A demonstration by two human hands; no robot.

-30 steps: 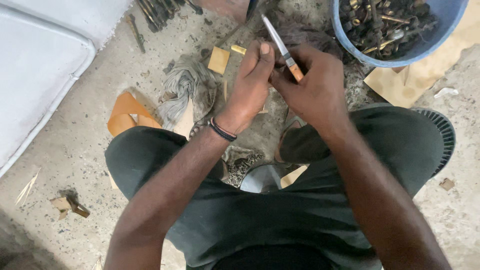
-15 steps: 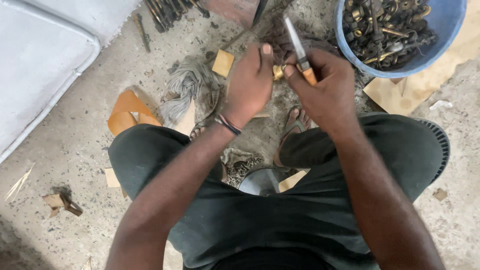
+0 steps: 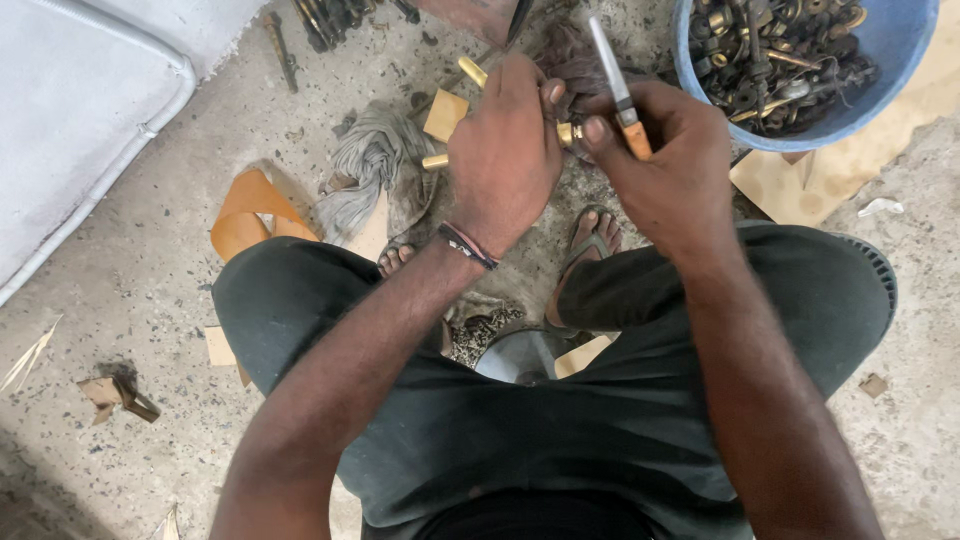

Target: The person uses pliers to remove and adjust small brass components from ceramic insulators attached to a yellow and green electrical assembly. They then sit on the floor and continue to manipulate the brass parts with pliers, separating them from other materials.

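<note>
My left hand is closed around a small brass fitting, whose end pokes out between thumb and fingers. My right hand grips a knife by its orange handle, the grey blade pointing up and away. The two hands meet over the fitting, above my feet in sandals. A black and red band sits on my left wrist. Most of the fitting is hidden inside the left fist.
A blue bucket of dark metal parts stands at the upper right on cardboard. Loose brass pieces, a grey rag and an orange strip lie on the concrete floor. A white panel fills the upper left.
Both hands have risen and shifted slightly right in view. The knife blade has swung more upright, and the brass fitting shows between the hands.
</note>
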